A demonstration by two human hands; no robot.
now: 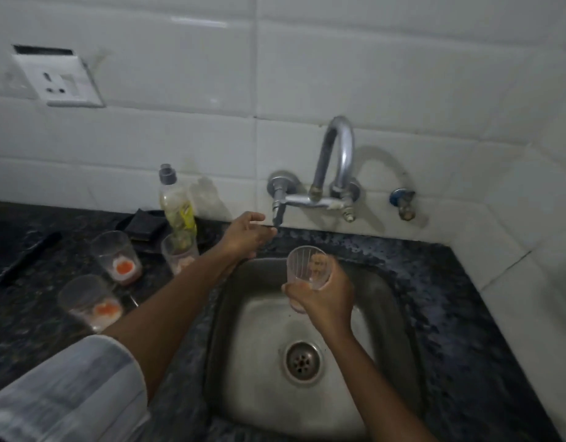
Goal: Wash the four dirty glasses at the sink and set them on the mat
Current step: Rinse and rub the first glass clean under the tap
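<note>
Right hand [323,298] is gripping a glass [308,269] over the sink [387,314] at centre; left hand [246,234] is pinching the tap handle [278,215].

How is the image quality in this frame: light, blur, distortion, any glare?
Head view: dim, greyish light with soft noise; the wall tiles bow from wide-angle distortion; the faucet throws a curved shadow to its right; faint glare streaks the upper tiles; the sleeve at lower left is blurred; the right hand and its glass are slightly soft.
</note>
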